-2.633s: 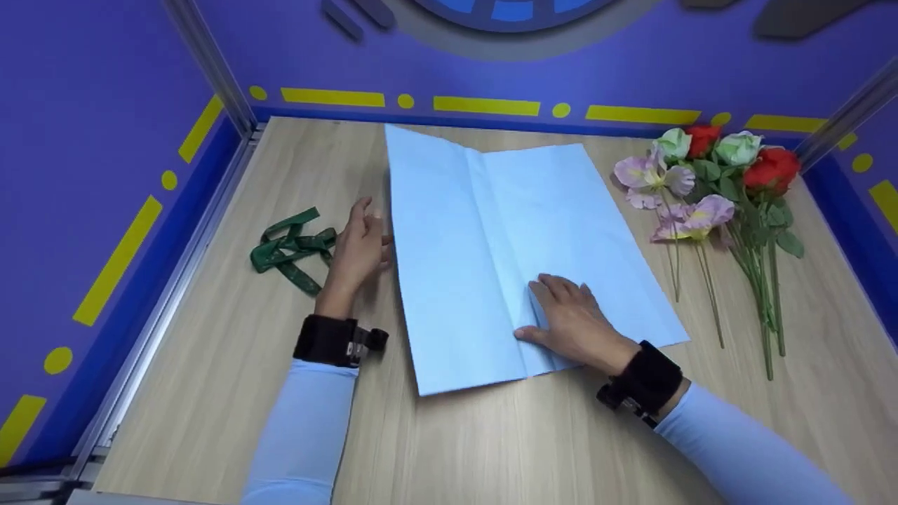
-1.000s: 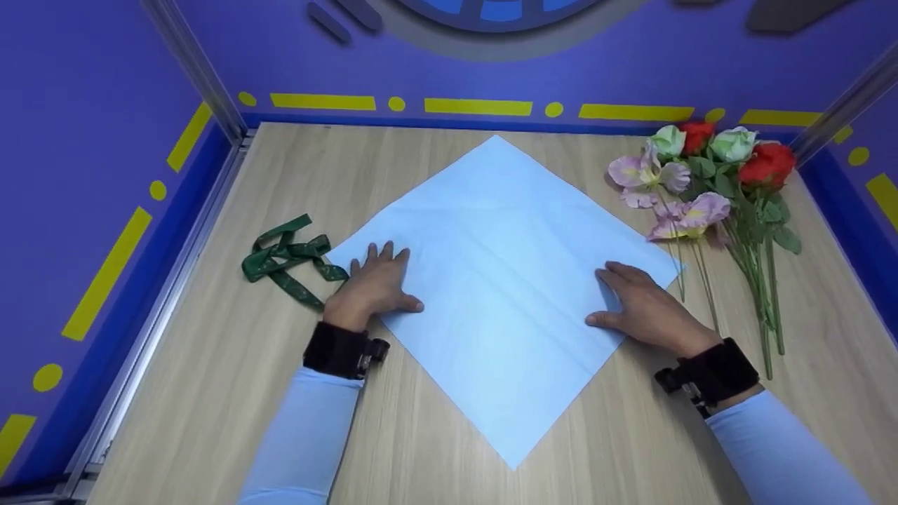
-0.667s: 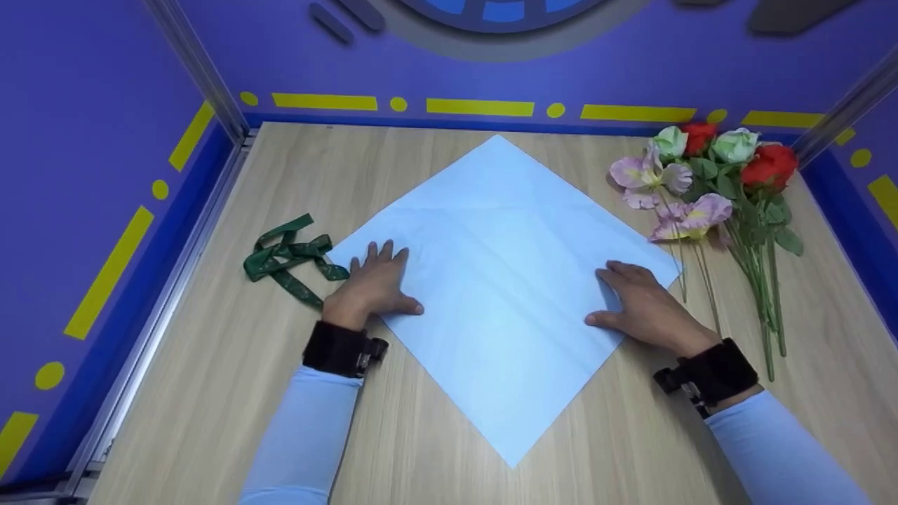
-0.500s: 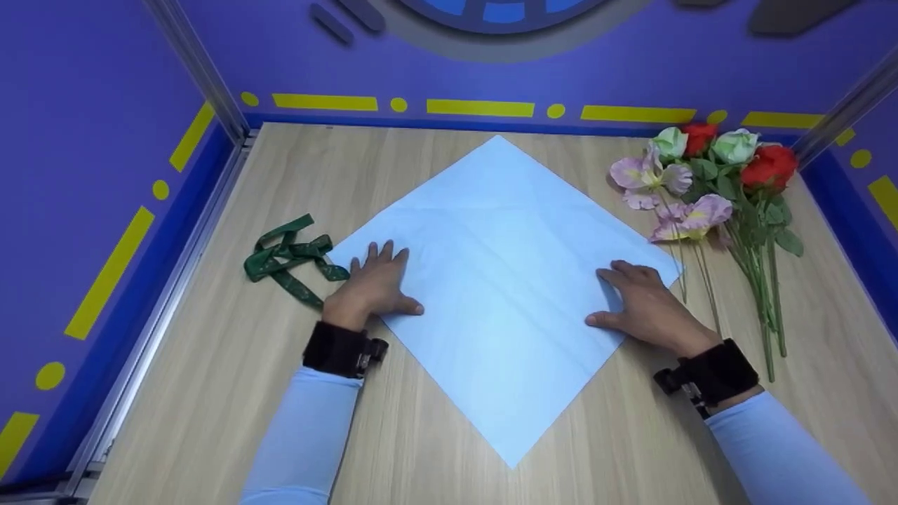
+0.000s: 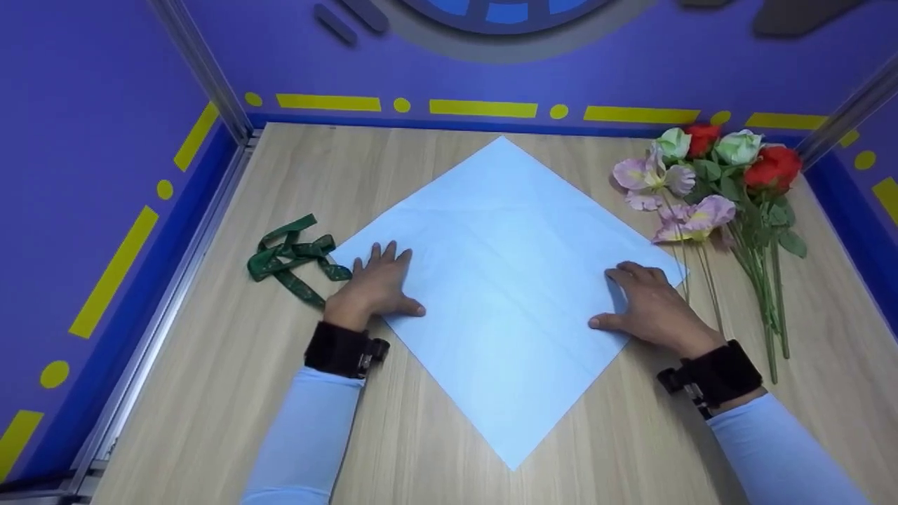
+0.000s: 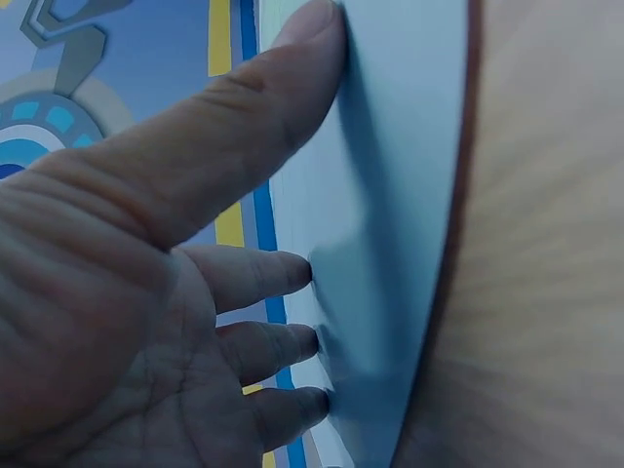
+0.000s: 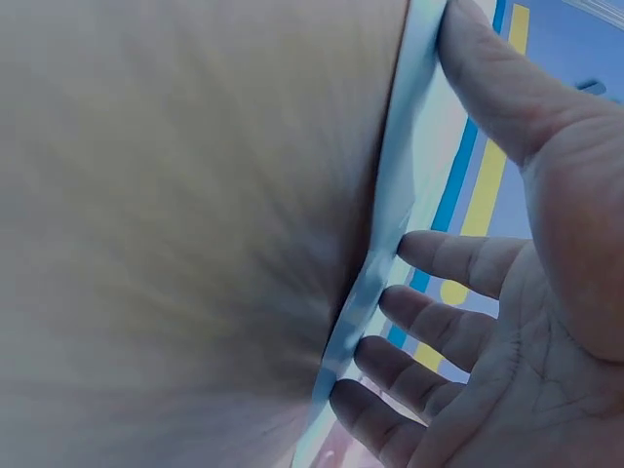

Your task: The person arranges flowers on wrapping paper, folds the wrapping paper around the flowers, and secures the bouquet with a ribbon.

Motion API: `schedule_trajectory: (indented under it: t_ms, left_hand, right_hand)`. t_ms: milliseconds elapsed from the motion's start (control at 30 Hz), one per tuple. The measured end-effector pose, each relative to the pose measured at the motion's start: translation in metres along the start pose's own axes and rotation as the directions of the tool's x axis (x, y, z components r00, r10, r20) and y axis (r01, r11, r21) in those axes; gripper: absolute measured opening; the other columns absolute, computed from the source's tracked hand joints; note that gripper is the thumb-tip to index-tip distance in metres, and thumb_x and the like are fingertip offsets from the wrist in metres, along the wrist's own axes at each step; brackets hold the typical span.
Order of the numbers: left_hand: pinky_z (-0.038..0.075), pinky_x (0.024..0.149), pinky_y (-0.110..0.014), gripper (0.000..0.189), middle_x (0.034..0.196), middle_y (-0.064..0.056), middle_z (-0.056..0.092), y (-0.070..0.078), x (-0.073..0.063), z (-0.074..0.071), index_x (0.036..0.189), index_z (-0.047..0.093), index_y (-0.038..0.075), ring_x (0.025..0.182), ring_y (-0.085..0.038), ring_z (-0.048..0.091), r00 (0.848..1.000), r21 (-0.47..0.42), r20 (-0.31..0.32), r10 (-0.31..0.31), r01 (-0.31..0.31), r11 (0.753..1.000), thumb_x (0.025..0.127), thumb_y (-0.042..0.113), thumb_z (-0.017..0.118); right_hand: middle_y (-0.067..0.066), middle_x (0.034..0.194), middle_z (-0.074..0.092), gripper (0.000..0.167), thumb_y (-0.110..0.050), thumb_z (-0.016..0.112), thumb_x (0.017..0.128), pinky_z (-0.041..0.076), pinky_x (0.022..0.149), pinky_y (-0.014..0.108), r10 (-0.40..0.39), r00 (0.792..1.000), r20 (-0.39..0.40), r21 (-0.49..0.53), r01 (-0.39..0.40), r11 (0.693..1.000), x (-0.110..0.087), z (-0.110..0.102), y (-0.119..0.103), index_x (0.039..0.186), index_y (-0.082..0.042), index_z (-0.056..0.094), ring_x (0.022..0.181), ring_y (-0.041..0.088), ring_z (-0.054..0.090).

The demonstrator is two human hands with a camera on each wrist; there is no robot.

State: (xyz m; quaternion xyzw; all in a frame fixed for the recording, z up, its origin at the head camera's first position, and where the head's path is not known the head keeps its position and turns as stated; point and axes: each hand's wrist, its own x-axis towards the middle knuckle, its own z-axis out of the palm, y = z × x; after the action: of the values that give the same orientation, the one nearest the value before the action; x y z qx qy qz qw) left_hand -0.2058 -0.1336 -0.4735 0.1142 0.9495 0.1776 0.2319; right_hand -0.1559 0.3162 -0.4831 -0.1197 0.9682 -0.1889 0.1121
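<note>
A square sheet of light-blue wrapping paper (image 5: 505,280) lies on the table like a diamond, one corner toward me, faint creases across it. My left hand (image 5: 375,284) rests on its left side with spread fingers; the left wrist view shows the fingertips (image 6: 297,271) against the paper. On the right side my right hand (image 5: 652,305) touches the sheet with thumb and fingertips (image 7: 414,246), the palm raised. Neither hand grips anything. A tangled dark-green ribbon (image 5: 295,256) lies just left of my left hand.
At the right lie artificial flowers: red roses (image 5: 772,168), pale-green roses (image 5: 738,147) and lilac blooms (image 5: 708,214) on long stems. The sheet's right corner reaches the lilac stems. Blue panels (image 5: 491,77) stand at the table's back and sides.
Earlier the sheet stood partly folded, with a raised crease and my right hand on it; it has since been turned and flattened into a diamond. Over the last second both hands stay nearly still.
</note>
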Motion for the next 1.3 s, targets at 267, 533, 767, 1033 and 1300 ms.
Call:
schedule_trajectory:
  t_ms: [267, 533, 767, 1033, 1300]
  left_hand:
    - [0.003, 0.127, -0.071, 0.109, 0.176, -0.023, 0.005, 0.000, 0.001, 0.001, 0.168, 0.021, 0.006, 0.162, -0.046, -0.004, 1.000, -0.005, 0.002, 0.017, -0.017, 1.000, 0.089, 0.047, 0.084]
    - [0.002, 0.128, -0.068, 0.109, 0.176, -0.022, 0.004, 0.003, 0.005, 0.002, 0.169, 0.021, 0.007, 0.163, -0.044, -0.004, 1.000, -0.012, -0.001, 0.021, -0.021, 1.000, 0.089, 0.046, 0.084]
    - [0.000, 0.128, -0.068, 0.107, 0.176, -0.021, 0.005, 0.003, 0.011, 0.004, 0.168, 0.022, 0.007, 0.164, -0.041, -0.003, 0.999, -0.020, -0.034, 0.035, -0.036, 0.999, 0.090, 0.046, 0.084]
    - [0.003, 0.125, -0.073, 0.105, 0.176, -0.021, 0.012, 0.005, 0.010, 0.005, 0.167, 0.027, 0.007, 0.164, -0.042, 0.001, 0.997, -0.018, -0.047, 0.066, -0.066, 0.998, 0.089, 0.048, 0.084]
    - [0.001, 0.124, -0.075, 0.108, 0.176, -0.021, 0.010, 0.004, 0.007, 0.008, 0.168, 0.026, 0.007, 0.163, -0.044, -0.001, 0.996, 0.002, -0.034, 0.085, -0.085, 0.996, 0.087, 0.050, 0.085]
  right_hand:
    - [0.034, 0.155, 0.042, 0.097, -0.056, 0.083, 0.086, 0.036, 0.110, 0.071, -0.003, 1.000, -0.001, -0.015, 0.003, 1.000, -0.005, -0.001, -0.001, 0.151, 0.007, 0.047, 0.142, 0.058, 0.035]
    - [0.033, 0.156, 0.042, 0.098, -0.056, 0.084, 0.086, 0.037, 0.110, 0.072, 0.005, 1.000, -0.011, -0.026, -0.005, 1.000, -0.005, -0.001, 0.004, 0.152, 0.006, 0.047, 0.142, 0.058, 0.035]
    - [0.034, 0.155, 0.042, 0.099, -0.058, 0.084, 0.085, 0.036, 0.111, 0.072, 0.024, 1.000, -0.016, -0.017, -0.025, 1.000, -0.004, -0.001, 0.008, 0.152, 0.007, 0.047, 0.142, 0.059, 0.035]
    - [0.033, 0.158, 0.040, 0.099, -0.058, 0.082, 0.087, 0.034, 0.112, 0.072, 0.019, 1.000, 0.003, 0.012, -0.019, 1.000, -0.004, -0.002, 0.010, 0.153, 0.006, 0.045, 0.144, 0.059, 0.032]
    - [0.032, 0.158, 0.040, 0.097, -0.055, 0.082, 0.089, 0.034, 0.113, 0.071, 0.002, 1.000, -0.016, 0.018, -0.002, 1.000, -0.002, -0.003, 0.007, 0.154, 0.006, 0.044, 0.146, 0.057, 0.031]
